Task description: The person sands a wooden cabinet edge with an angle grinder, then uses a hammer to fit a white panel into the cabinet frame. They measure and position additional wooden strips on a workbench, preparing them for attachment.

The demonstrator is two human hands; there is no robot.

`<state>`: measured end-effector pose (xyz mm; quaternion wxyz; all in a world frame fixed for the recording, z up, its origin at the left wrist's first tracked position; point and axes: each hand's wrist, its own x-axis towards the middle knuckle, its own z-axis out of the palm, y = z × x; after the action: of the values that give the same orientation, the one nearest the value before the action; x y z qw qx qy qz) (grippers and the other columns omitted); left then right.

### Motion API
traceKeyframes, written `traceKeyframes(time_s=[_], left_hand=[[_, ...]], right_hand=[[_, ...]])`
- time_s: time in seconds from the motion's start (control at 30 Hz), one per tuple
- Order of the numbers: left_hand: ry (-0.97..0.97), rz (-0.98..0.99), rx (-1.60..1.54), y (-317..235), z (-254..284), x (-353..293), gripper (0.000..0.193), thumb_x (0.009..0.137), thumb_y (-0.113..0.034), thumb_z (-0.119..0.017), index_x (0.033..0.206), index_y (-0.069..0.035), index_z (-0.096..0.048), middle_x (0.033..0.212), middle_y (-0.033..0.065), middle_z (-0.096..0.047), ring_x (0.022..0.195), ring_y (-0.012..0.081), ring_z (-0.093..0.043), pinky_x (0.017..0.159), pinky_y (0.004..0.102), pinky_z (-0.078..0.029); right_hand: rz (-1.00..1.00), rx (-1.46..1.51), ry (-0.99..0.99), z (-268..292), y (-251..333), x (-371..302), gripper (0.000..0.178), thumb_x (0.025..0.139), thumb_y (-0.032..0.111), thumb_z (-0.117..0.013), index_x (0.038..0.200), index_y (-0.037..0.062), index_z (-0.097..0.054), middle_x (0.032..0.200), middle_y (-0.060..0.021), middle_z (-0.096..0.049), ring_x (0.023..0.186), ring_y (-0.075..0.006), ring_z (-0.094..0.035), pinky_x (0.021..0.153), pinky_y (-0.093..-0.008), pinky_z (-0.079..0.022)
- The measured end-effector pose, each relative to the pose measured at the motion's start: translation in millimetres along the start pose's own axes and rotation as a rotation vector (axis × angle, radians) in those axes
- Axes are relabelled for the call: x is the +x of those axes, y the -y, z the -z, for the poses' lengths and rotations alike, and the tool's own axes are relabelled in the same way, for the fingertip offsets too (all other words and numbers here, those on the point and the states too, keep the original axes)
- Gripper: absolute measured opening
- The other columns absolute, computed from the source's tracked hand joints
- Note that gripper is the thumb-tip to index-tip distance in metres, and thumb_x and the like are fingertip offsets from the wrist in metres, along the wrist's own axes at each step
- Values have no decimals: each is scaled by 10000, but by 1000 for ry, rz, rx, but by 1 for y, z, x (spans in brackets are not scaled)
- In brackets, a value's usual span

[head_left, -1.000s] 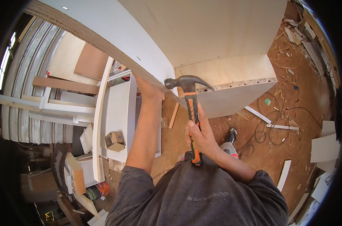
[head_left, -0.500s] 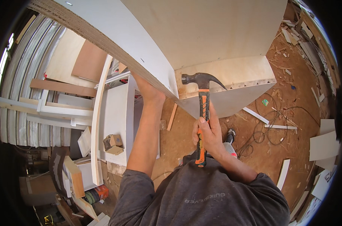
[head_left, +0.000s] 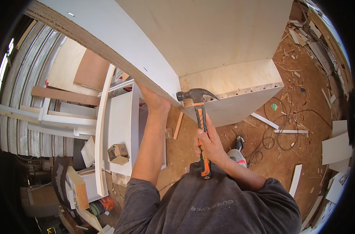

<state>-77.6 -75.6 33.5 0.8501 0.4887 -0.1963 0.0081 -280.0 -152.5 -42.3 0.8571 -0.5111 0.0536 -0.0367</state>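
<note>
Our right hand (head_left: 210, 145) grips the hammer (head_left: 201, 117) tight! Ahead of us looms the cabinet (head_left: 220, 35); along its left side runs the white board (head_left: 134, 43), our left hand (head_left: 149, 96) partly hidden behind it, grip impossible to tell; and the hammer's head (head_left: 194, 95), just beside the board's near end!

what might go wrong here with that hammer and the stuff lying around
A stray swing of the hammer in the right hand might catch the left hand, which is close to its head, fingers hidden behind the white panel.
A glancing blow could dent that panel's face.
The loose white strip on the floor, not far from the foot, may trip someone.
</note>
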Motion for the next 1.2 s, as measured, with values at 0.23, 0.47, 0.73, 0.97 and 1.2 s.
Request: traceKeyframes(time_s=[0.23, 0.47, 0.73, 0.97, 1.2], left_hand=[[-3, -3, -11, 2, 0, -4, 499, 1009, -441, -392, 1399, -136, -333, 1315, 31, -467, 1215, 166, -489, 976, 330, -468], [-20, -24, 88, 1, -2, -9, 482, 1009, -424, -395, 1377, -115, -365, 1282, 35, -494, 1181, 172, -517, 944, 325, -484], [-95, 186, -116, 10, 2, -11, 504, 1007, -442, -396, 1374, -98, -375, 1289, 51, -502, 1176, 187, -520, 951, 343, -475], [-51, 212, 20, -26, 2, -5, 601, 1020, -513, -310, 1443, -87, -325, 1352, 73, -490, 1228, 196, -494, 1016, 350, -423], [86, -23, 33, -129, -65, 29, 697, 993, -606, -249, 1427, -70, -350, 1314, 99, -517, 1171, 186, -537, 954, 317, -480]], right_hand=[[132, 143, -206, -7, 0, 5, 623, 1006, 87, -370, 1534, 81, -39, 703, -56, -482, 468, -104, -461, 482, -258, -437], [64, 31, -67, 9, 9, 7, 621, 1007, 92, -368, 1536, 99, -43, 643, -33, -474, 455, -109, -457, 474, -262, -441], [-77, 46, -71, 5, 2, 12, 596, 1023, 127, -361, 1535, 167, -58, 654, -57, -489, 474, -136, -489, 451, -273, -449], [-65, 97, 43, -8, 45, 15, 585, 1018, 129, -360, 1526, 238, -91, 716, -78, -509, 499, -155, -512, 464, -306, -481], [231, -130, 135, -11, 134, 12, 587, 1020, 132, -353, 1528, 204, -70, 708, -76, -505, 501, -144, -512, 466, -303, -483]])
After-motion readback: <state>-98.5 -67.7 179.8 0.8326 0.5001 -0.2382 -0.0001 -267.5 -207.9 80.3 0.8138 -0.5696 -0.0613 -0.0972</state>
